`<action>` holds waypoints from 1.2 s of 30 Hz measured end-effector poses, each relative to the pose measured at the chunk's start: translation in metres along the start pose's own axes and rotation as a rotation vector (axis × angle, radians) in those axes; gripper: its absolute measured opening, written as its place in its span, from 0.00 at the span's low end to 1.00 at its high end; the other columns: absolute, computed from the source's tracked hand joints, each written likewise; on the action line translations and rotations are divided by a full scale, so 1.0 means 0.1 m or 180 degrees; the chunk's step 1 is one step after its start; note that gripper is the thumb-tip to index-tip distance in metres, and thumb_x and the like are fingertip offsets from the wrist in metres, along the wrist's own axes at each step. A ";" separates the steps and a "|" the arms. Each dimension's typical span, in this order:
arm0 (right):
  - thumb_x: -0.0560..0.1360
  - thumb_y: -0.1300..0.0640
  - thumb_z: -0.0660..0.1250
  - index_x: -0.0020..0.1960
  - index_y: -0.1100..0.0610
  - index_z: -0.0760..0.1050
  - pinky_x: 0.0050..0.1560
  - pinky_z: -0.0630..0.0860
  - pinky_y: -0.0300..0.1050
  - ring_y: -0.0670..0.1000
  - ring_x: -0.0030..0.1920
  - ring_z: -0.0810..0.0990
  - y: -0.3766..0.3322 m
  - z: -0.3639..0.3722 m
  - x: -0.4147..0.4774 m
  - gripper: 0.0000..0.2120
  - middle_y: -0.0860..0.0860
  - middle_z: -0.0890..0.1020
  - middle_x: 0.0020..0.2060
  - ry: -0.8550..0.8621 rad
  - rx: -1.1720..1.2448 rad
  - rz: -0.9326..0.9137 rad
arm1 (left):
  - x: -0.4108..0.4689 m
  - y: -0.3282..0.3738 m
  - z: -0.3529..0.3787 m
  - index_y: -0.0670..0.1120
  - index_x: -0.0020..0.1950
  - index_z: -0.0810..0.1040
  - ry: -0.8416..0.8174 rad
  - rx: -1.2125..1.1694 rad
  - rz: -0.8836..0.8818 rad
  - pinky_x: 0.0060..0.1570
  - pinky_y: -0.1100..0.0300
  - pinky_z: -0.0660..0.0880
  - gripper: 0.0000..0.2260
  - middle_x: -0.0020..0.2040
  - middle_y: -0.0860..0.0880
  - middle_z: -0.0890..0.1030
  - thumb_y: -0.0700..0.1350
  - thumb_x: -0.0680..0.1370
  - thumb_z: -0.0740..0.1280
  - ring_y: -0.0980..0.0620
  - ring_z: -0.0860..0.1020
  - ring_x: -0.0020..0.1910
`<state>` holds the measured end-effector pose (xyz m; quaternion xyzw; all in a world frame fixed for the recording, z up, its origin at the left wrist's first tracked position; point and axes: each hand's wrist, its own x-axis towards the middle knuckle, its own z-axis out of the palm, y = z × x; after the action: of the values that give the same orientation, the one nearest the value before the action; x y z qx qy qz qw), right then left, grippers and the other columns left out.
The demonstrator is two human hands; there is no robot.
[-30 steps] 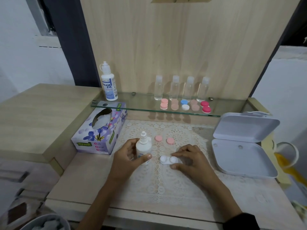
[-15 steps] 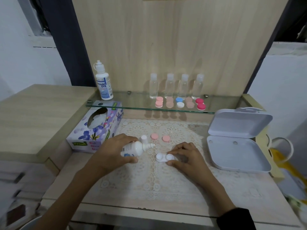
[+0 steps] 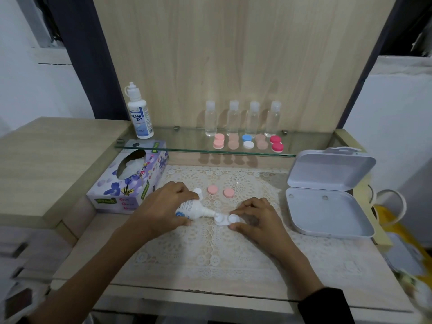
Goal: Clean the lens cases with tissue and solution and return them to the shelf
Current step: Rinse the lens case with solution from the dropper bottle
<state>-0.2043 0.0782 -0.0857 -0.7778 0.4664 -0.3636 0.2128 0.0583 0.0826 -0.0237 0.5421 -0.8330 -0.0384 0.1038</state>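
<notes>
Nozzle work fills the centre of the frame. I see the left hand (image 3: 163, 206) wrapped round a small white plastic solution bottle (image 3: 192, 209), tipped almost flat so its tip lies over the left cup of the white twin-cup lens case (image 3: 228, 219). I judge the tilt is meant to drop solution into that cup. The right hand (image 3: 257, 218) pinches the case's right end between thumb and fingertips, pinning it on the cream lace mat (image 3: 210, 253) so it cannot slide under the nozzle. The case lies open with both cups bare. Its two round pink lids (image 3: 212, 190) rest just above it, near the bottle's white cap (image 3: 197, 191). Whether the cups hold liquid I cannot tell. The purple floral tissue box (image 3: 131, 183) sits at left, the glass shelf (image 3: 184, 141) above.
</notes>
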 end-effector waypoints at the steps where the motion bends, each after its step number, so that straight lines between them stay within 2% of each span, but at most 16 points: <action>1: 0.64 0.34 0.67 0.51 0.45 0.83 0.50 0.65 0.35 0.38 0.52 0.70 0.00 0.00 0.00 0.22 0.36 0.76 0.46 0.0004 -0.0008 -0.0007 | 0.00 0.00 0.00 0.54 0.68 0.72 0.0063 0.0006 0.0041 0.48 0.62 0.66 0.28 0.58 0.54 0.72 0.55 0.69 0.74 0.55 0.68 0.56; 4: 0.64 0.34 0.67 0.51 0.46 0.84 0.51 0.66 0.37 0.39 0.52 0.70 0.01 0.00 0.00 0.22 0.36 0.77 0.46 -0.0002 -0.0017 0.0003 | 0.00 0.00 0.01 0.52 0.64 0.76 0.0286 0.0058 0.0210 0.47 0.60 0.64 0.28 0.55 0.51 0.75 0.51 0.66 0.77 0.51 0.72 0.54; 7: 0.64 0.34 0.67 0.51 0.46 0.84 0.52 0.67 0.38 0.39 0.52 0.70 0.01 0.00 0.00 0.23 0.36 0.77 0.47 -0.0016 -0.0016 0.0028 | 0.01 -0.01 0.03 0.49 0.58 0.80 0.0415 0.0159 0.0422 0.43 0.57 0.68 0.28 0.50 0.49 0.78 0.49 0.59 0.81 0.48 0.76 0.47; 10: 0.64 0.34 0.66 0.52 0.46 0.83 0.52 0.66 0.37 0.39 0.52 0.70 0.00 0.00 0.00 0.23 0.36 0.76 0.47 -0.0025 -0.0018 0.0027 | 0.02 -0.01 0.04 0.48 0.55 0.81 0.0501 0.0228 0.0513 0.41 0.56 0.70 0.29 0.47 0.50 0.79 0.48 0.56 0.82 0.48 0.77 0.45; 14: 0.64 0.34 0.66 0.52 0.46 0.84 0.52 0.66 0.38 0.39 0.52 0.69 0.00 0.00 0.00 0.23 0.37 0.76 0.47 -0.0029 -0.0002 0.0041 | 0.02 -0.02 0.07 0.47 0.56 0.81 0.0562 0.0239 0.0553 0.41 0.53 0.72 0.30 0.48 0.50 0.80 0.49 0.55 0.83 0.48 0.77 0.45; 27: 0.64 0.34 0.67 0.52 0.45 0.83 0.52 0.67 0.42 0.39 0.52 0.69 0.01 0.00 0.00 0.22 0.37 0.77 0.47 -0.0008 0.0018 0.0044 | 0.04 -0.03 0.07 0.46 0.53 0.83 0.0768 0.0163 0.0714 0.40 0.55 0.71 0.30 0.45 0.50 0.80 0.48 0.52 0.83 0.54 0.69 0.44; 36: 0.64 0.34 0.67 0.52 0.44 0.83 0.53 0.68 0.42 0.40 0.51 0.70 0.02 0.01 0.00 0.21 0.37 0.77 0.47 -0.0010 0.0060 0.0052 | 0.06 -0.03 0.05 0.45 0.52 0.83 0.0779 0.0132 0.0780 0.36 0.53 0.74 0.29 0.43 0.50 0.80 0.47 0.52 0.83 0.50 0.75 0.42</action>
<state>-0.2049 0.0773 -0.0879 -0.7725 0.4689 -0.3650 0.2239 0.0581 0.0760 -0.0284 0.4392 -0.8746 0.0579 0.1971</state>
